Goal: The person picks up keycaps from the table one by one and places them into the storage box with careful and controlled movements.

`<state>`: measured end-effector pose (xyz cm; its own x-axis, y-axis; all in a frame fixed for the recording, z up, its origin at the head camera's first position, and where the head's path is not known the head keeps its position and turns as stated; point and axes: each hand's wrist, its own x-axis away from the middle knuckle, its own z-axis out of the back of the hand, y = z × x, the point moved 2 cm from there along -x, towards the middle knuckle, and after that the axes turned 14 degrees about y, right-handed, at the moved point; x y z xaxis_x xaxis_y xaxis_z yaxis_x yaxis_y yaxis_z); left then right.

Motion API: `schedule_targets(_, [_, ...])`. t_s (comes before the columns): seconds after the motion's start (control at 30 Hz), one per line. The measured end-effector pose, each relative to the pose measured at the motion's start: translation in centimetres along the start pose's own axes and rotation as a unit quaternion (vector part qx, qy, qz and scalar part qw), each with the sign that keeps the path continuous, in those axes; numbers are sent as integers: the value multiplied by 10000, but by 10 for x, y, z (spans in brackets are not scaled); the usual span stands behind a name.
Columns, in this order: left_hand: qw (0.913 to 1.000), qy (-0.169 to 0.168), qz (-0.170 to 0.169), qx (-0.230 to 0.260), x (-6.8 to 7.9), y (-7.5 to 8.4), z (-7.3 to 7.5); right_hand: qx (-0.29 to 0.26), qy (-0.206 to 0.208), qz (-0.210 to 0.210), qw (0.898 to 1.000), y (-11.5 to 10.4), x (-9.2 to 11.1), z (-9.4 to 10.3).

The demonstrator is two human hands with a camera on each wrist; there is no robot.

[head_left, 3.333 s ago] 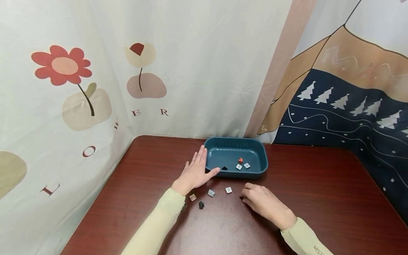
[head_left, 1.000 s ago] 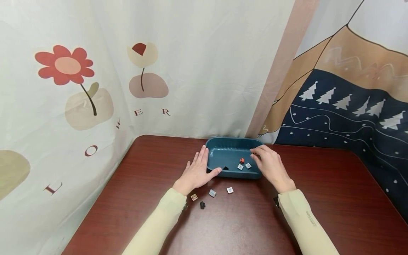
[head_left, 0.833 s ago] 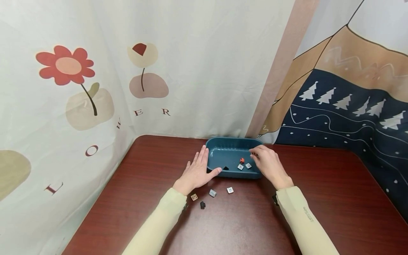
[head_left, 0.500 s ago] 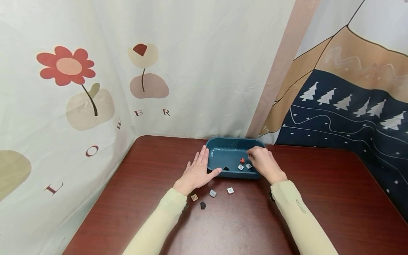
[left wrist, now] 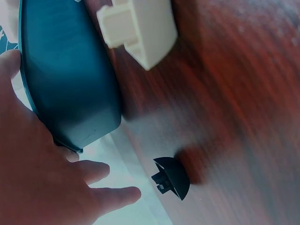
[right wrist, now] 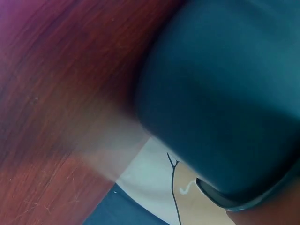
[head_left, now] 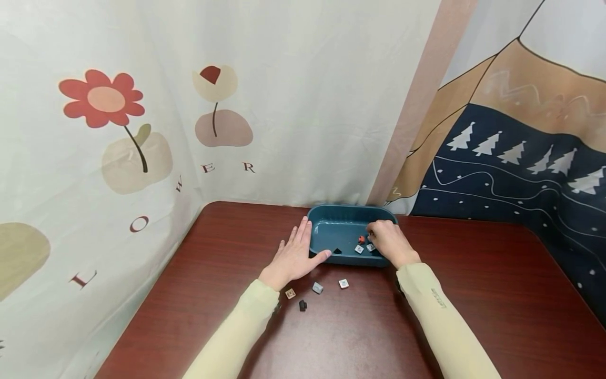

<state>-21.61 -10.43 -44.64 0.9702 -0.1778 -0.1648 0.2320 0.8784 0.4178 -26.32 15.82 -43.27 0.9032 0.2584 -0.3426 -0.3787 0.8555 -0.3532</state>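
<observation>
A blue-green rectangular tray stands at the table's back edge. My left hand lies along its left end, fingers straight and thumb spread over the front rim. Inside the tray's right part, my right hand has curled fingers pinching a small dark piece, mostly hidden by them. Close by lie an orange piece, a white square piece and a second white one; a black piece sits further left. The left wrist view shows a cream piece and a black domed piece, both with a stub underneath.
On the dark red table, before the tray, lie a tan square piece, a grey piece, a white piece and a black piece. A printed curtain hangs right behind the tray.
My right hand has gone from the table in front, with the small dark piece, over the tray's right end, then lower and slightly left inside it. The left hand stays on the tray.
</observation>
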Motion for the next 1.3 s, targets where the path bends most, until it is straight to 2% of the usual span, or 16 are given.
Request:
schedule_targets(0.2, [10000,-35,3,10,0,1,-1,77,85,-47,9999,1,3,3])
schedule_targets(0.53, [10000,8,12,8,0,0,0,-115,1013,-138,9947,-2,26,31])
schedule_targets(0.77, [10000,-15,1,-12,0,-1,-1,-103,1309,-218,9911,-2,49,45])
schedule_targets(0.9, [10000,-30,-4,11,0,-1,-1,-4,1199,-150,9927,-1,60,47])
schedule_targets(1.17, [10000,-13,-51,83,-1,0,1,516,431,-248,9974,5,72,40])
schedule_targets(1.3, [9999,-5,-55,112,0,0,2,666,222,-327,9970,9,74,32])
